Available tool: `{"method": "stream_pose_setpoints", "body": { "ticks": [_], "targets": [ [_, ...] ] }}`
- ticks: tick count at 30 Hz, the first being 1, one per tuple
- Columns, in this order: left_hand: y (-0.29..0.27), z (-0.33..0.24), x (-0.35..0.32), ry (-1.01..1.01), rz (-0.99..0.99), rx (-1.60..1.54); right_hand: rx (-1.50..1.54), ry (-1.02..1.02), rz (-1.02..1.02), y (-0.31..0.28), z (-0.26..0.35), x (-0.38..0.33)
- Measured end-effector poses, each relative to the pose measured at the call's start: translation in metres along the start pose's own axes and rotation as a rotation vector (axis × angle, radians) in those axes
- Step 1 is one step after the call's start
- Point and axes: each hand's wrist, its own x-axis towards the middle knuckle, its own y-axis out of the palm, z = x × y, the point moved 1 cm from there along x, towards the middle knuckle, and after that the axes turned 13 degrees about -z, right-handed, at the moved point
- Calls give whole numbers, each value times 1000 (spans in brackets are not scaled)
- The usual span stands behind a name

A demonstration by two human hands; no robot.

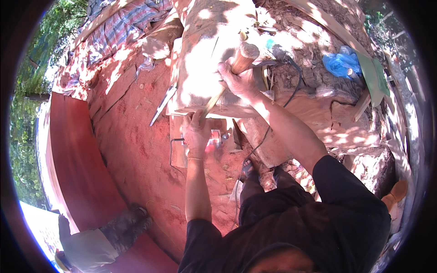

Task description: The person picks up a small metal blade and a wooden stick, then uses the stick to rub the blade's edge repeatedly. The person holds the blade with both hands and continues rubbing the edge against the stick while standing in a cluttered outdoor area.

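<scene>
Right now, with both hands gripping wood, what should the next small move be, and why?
Probably ease the left foot clear of the black cord: it runs down close to that foot, though whether it touches is unclear. The left hand grips a light wooden stick and the right hand a round wooden piece, so neither looks free to shift the cord.

The right grip is closed around a thick wooden cylinder, tilted above the timber block. At the block's near edge, the left grip is closed on a pale stick that slants up toward the right grip. A thin pale strip angles beside the near left corner; a blue plastic bag lies well beyond the right edge.
</scene>
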Motion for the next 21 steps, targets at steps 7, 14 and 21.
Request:
{"method": "stream_pose_setpoints", "body": {
  "ticks": [7, 14, 21],
  "targets": [
    [-36, -135, 55, 80, -75, -739, -314, 31, -36, 9, 11, -16],
    [22, -164, 103, 243, -41, -1041, -517, -54, 108, 2, 40, -18],
    [30, -138, 102, 64, -36, -965, -660, -305, 101, -69, 93, -45]
  ]
}}
